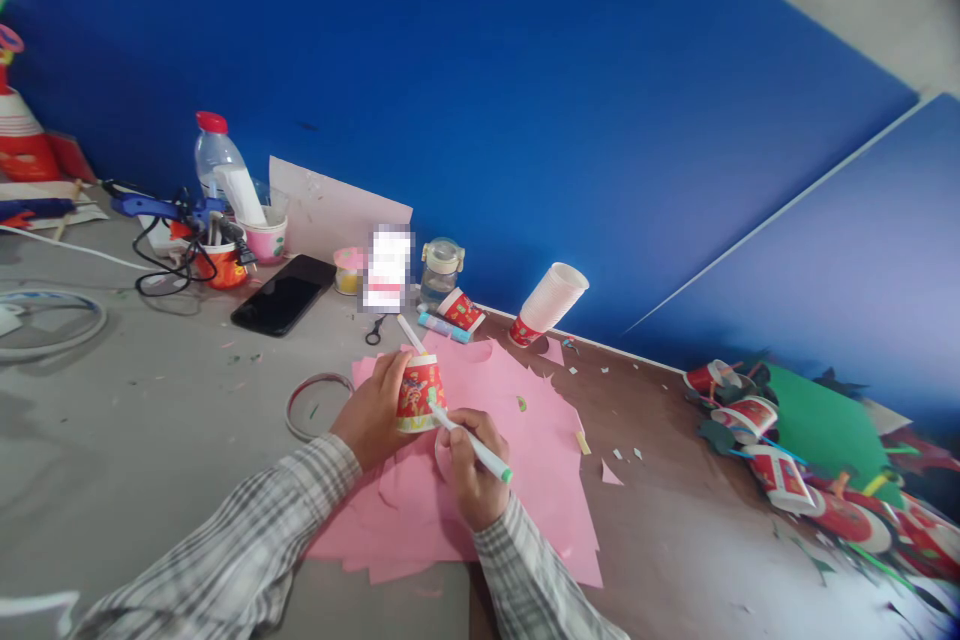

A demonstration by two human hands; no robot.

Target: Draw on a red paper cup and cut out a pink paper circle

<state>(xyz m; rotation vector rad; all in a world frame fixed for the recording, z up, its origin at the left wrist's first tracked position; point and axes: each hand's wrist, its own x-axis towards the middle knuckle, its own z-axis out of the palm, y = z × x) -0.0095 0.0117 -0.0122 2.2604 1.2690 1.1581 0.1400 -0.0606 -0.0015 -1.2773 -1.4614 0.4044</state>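
My left hand [376, 412] is closed around the side of a small red patterned paper cup [417, 385], held above pink paper sheets. In my right hand [474, 465] is a white marker [480, 455] with a green end, gripped like a pen. Its other tip meets the cup's printed front or lies just before it; I cannot tell which. Just behind the cup, a white stick-like thing [410, 332] slants up; its lower part is hidden. Beneath both hands spread the stacked pink paper sheets [536, 465], with ragged edges.
Behind the paper are a glass jar [441, 270], a tipped red cup [461, 309], a blue tube [444, 326] and a leaning cup stack [551, 300]. Left lie a black phone [285, 295] and a tape ring [319, 405]. Cup crafts [780, 478] crowd the right; scraps lie scattered.
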